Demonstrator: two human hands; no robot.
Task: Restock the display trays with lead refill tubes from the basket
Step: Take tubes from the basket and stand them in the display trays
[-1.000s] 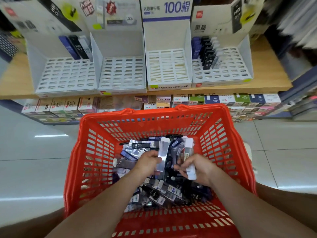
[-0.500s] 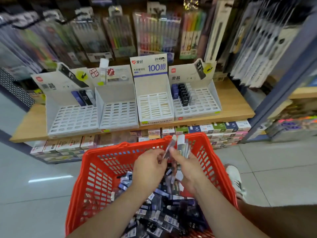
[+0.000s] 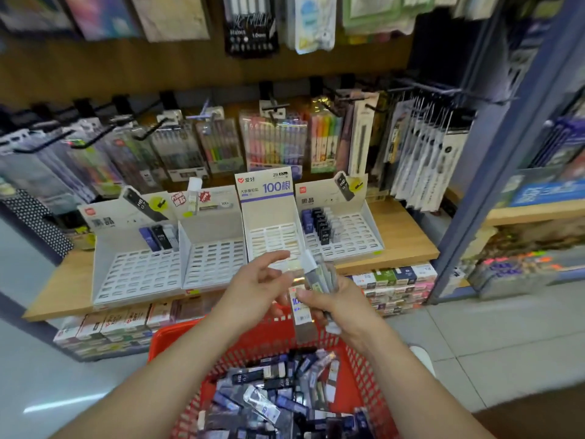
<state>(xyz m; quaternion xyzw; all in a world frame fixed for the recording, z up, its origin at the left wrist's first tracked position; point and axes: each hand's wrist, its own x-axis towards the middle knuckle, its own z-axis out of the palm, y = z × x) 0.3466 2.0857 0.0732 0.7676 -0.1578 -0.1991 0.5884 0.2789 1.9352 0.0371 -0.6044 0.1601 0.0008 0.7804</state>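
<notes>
**pencilnerd:** so where's the stock sitting right now?

**shelfguy:** Mostly down in the red slatted plastic basket (image 3: 364, 375), low in the shot. There's a loose heap of dark blue, black and clear lead refill tubes (image 3: 272, 391) in it, lying every which way. A handful is up in the air though. The right grip (image 3: 335, 308) is clenched round a bunch of clear and grey tubes (image 3: 318, 275). They're tilted a bit off upright, above the basket's far rim and in front of the shelf edge.

**pencilnerd:** and the other hand?

**shelfguy:** The left grip (image 3: 256, 286) is released, fingers spread and relaxed, just beside the bunch. It might be brushing one clear tube, honestly too blurry to call.

**pencilnerd:** trays?

**shelfguy:** There are four white cardboard display trays with slotted floors, side by side on the light wooden shelf (image 3: 408, 239).
- The far-left tray (image 3: 139, 274) has three tubes standing at its back right corner.
- Then there's the second tray (image 3: 215, 264).
- Next is the tray with the "100" header card (image 3: 272, 239).
- The far-right tray (image 3: 357, 239) has rows of blue, black and clear tubes standing at its back left.

Packs of coloured pens (image 3: 272, 144) hang on hooks above.
</notes>
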